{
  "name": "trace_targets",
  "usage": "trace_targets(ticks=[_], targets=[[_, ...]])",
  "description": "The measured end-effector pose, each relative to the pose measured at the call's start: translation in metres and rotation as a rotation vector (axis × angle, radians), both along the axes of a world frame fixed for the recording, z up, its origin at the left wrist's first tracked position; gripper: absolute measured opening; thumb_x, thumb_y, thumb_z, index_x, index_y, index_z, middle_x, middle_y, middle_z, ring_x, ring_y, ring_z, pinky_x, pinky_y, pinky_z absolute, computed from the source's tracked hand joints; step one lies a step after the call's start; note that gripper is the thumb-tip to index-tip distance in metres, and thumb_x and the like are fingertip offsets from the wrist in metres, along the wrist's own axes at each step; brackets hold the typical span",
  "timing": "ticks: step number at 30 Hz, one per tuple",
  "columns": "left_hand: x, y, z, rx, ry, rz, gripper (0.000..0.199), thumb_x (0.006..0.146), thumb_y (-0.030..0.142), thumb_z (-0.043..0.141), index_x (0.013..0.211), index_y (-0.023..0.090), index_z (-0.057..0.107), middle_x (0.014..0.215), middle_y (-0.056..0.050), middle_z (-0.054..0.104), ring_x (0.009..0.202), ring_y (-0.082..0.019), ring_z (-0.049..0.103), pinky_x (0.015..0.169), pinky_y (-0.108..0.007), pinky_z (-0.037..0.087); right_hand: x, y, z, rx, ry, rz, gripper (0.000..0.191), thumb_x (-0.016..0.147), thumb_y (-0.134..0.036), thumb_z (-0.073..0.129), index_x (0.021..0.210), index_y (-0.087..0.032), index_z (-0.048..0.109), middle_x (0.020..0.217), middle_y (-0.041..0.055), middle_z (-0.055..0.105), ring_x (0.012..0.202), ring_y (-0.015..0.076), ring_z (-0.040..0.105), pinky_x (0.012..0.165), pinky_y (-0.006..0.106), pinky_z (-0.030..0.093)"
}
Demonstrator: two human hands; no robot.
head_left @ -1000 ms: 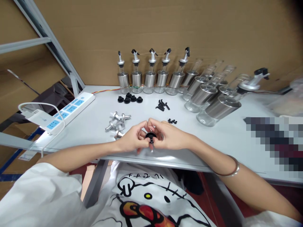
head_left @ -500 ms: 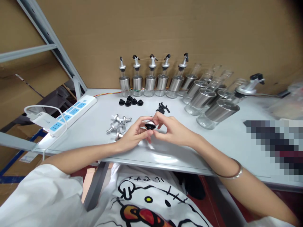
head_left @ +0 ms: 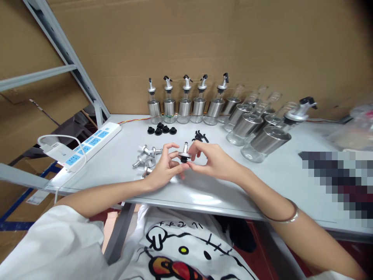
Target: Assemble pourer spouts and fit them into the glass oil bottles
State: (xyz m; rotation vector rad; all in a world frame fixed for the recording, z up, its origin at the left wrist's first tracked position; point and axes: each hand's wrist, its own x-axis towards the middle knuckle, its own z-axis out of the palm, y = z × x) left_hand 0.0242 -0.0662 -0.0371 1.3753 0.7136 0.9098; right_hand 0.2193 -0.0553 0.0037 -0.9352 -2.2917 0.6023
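Note:
Between my hands, above the front of the grey table (head_left: 227, 194), is a bottle pourer (head_left: 184, 153): a silver spout pointing up, a round silver flange and a ribbed black stopper beneath. My left hand (head_left: 167, 164) is closed on its left side, thumb under the stopper. My right hand (head_left: 208, 157) pinches it from the right, thumb at the stopper and index finger by the flange. Several loose silver spouts (head_left: 144, 155) lie just left of my left hand. Beyond the hands are several black stoppers (head_left: 158, 131) and a small pile of black levers (head_left: 199, 136).
A row of glass bottles with steel sleeves (head_left: 185, 109), pourers fitted, stands along the cardboard wall (head_left: 175, 39). More bottles without tops (head_left: 247, 120) cluster at right, beside one large capped bottle (head_left: 269, 140). A white power strip (head_left: 90, 146) with a charger lies at left.
The pourer's silver spout now shows upright between my hands, where fingers covered it before. The fingers of my left hand have loosened a little at the top. The view has tilted slightly upward.

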Motion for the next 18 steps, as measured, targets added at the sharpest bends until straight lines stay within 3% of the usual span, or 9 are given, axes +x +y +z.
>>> trace_targets(ticks=[6,12,18], targets=[[0.0004,0.002,-0.0001,0.047,0.01,-0.019,0.042,0.08,0.034,0.071,0.103,0.026,0.037,0.095,0.004,0.053,0.057,-0.004,0.06,0.056,-0.018,0.045,0.0019,0.0009,0.0015,-0.014,-0.016,0.025,0.007,0.081,-0.022,0.057,0.08,-0.021,0.05,0.077,0.0014,0.067,0.07,0.0156,0.062,0.067,0.027,0.045],[-0.0035,-0.0027,-0.003,0.153,0.135,-0.043,0.045,0.079,0.032,0.072,0.111,0.027,0.04,0.104,0.0,0.054,0.065,-0.005,0.055,0.058,-0.019,0.046,0.0033,0.0015,0.0027,-0.045,0.034,0.016,0.003,0.078,-0.018,0.056,0.08,-0.02,0.055,0.075,0.0015,0.069,0.071,0.0164,0.065,0.068,0.028,0.046],[-0.0032,-0.001,-0.0046,0.296,0.112,-0.006,0.031,0.085,0.026,0.064,0.112,0.026,0.049,0.107,-0.001,0.054,0.067,-0.005,0.057,0.063,-0.022,0.047,0.0045,0.0036,0.0048,-0.097,0.068,0.045,0.003,0.081,-0.022,0.058,0.08,-0.019,0.059,0.085,0.0038,0.071,0.075,0.0161,0.063,0.07,0.028,0.045]])
